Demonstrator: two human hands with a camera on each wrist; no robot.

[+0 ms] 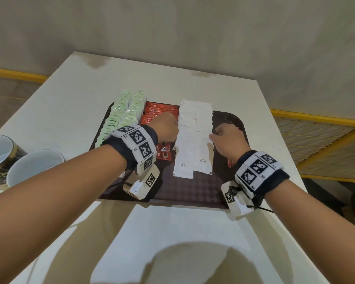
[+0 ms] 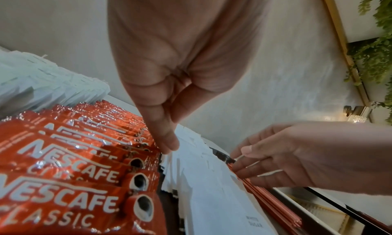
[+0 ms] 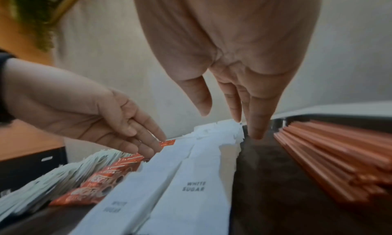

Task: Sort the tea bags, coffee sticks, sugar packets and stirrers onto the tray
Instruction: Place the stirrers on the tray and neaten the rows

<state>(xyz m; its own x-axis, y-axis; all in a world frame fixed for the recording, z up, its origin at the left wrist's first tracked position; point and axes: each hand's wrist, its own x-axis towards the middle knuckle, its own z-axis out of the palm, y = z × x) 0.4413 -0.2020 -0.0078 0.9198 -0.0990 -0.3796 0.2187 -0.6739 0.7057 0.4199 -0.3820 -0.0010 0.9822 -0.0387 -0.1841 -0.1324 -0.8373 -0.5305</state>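
- On the dark brown tray (image 1: 193, 187), which sits on a pale table (image 1: 172, 232), the goods lie in lengthwise rows: pale green tea bags (image 1: 121, 117) at the left, red coffee sticks (image 1: 158, 111) next, white sugar packets (image 1: 193, 136) in the middle, and orange-pink stirrers (image 3: 331, 161) near the right rim.
- Coffee sticks are shiny red foil, overlapped like shingles, printed "NESCAFE CLASSIC" in white with a small coffee-cup picture.
- Sugar packets are plain white paper in two overlapping columns; the nearest ones read "WHITE SUGAR" in small grey letters.
- Left hand (image 1: 166, 128) reaches down with fingers straight, their tips at the seam between the coffee sticks and the left column of sugar packets; it grasps nothing.
- Right hand (image 1: 228, 138) is at the right edge of the sugar packets, fingers extended downward, between packets and stirrers; whether the tips touch the tray is hard to tell in the blurred wrist view.
- Two cups (image 1: 19, 160), white inside, stand at the table's left edge.
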